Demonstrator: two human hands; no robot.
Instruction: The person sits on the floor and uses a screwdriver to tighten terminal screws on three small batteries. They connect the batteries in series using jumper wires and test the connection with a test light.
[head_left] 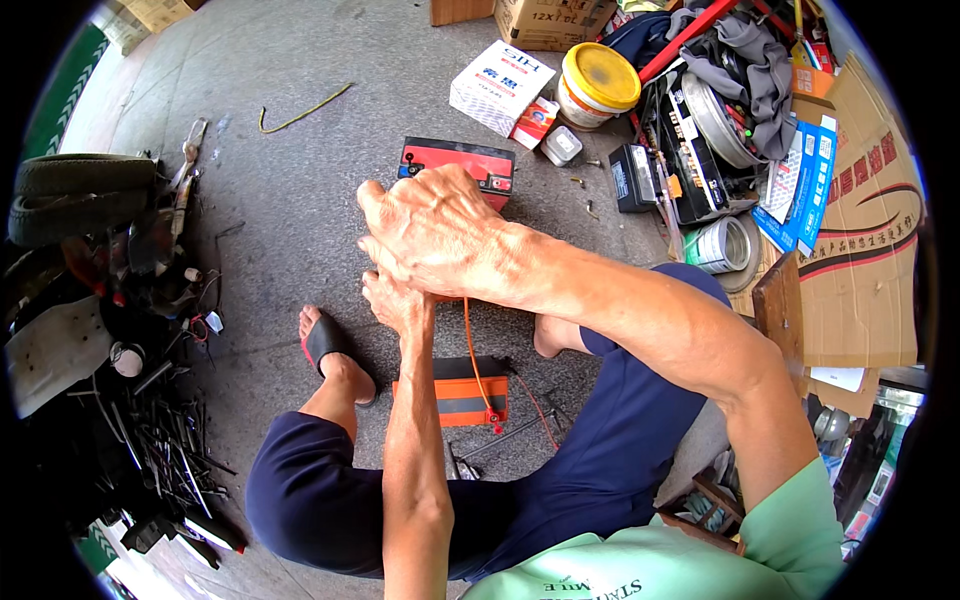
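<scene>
- Head view: right hand (pixel 440 235) over left hand (pixel 400 302); fingers (pixel 376 208) curled, what they pinch hidden, cannot tell.
- Red-and-black battery (pixel 450 152) on floor (pixel 290 230) just beyond, partly blocked by right hand.
- Orange-and-black battery (pixel 450 403) nearer body; orange cable (pixel 470 345) runs from it toward hands.
- Right: white carton (pixel 500 85), yellow-lidded bucket (pixel 602 78), open tin (pixel 716 246).
- Left: tyre (pixel 85 178).

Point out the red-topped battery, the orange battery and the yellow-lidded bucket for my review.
Red-topped battery (pixel 473 159): head view, on its red upper face.
Orange battery (pixel 456 390): head view, on its orange casing.
Yellow-lidded bucket (pixel 602 76): head view, on its lid.
</scene>
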